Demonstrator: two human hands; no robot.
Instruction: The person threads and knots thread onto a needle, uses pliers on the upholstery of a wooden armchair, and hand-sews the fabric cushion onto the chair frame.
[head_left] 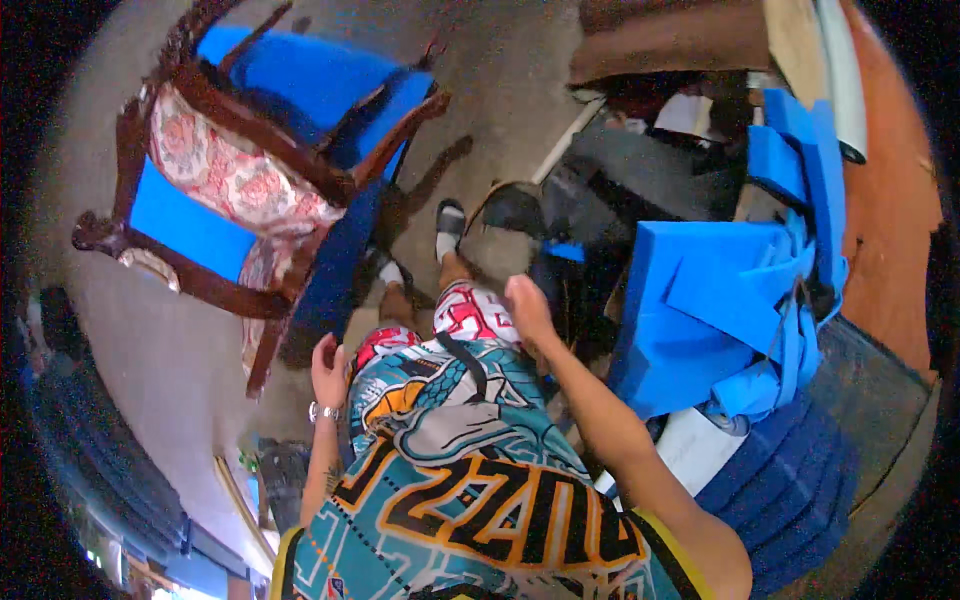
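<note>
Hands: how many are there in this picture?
2: the left hand, beside the shirt; the right hand, at the right edge of the shorts. No other hand shows.

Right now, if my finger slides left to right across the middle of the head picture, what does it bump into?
Chair → left hand → red-and-white shorts → right hand → blue foam → brown board.
</note>
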